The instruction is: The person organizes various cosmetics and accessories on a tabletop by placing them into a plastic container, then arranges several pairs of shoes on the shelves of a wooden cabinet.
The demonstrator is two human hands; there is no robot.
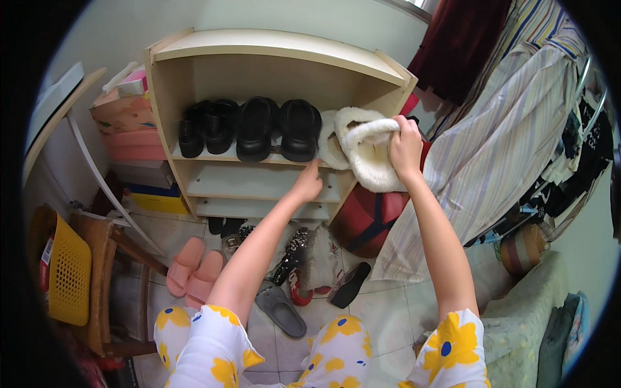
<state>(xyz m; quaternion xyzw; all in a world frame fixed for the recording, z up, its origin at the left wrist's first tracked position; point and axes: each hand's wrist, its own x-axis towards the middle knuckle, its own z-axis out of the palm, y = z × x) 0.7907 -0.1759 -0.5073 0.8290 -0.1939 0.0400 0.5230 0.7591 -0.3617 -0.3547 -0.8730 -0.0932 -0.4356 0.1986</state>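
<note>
One fluffy white slipper (367,173) sits in the closed grip of the right hand (406,149), before its matching slipper (331,147) on a pale wooden shoe rack (272,43). The left hand (307,185) extends a finger near the rack's edge; its grip is unclear. Chunky black shoes (257,132) stand alongside; striped cloth (479,142) hangs right; pink slides (185,264) clutter the tiled floor (388,317).

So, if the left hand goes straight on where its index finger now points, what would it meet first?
Probably the shelf's front edge, just below the rightmost black clog. The left hand looks very near it, but depth is unclear, so the fingertip may already touch.
</note>
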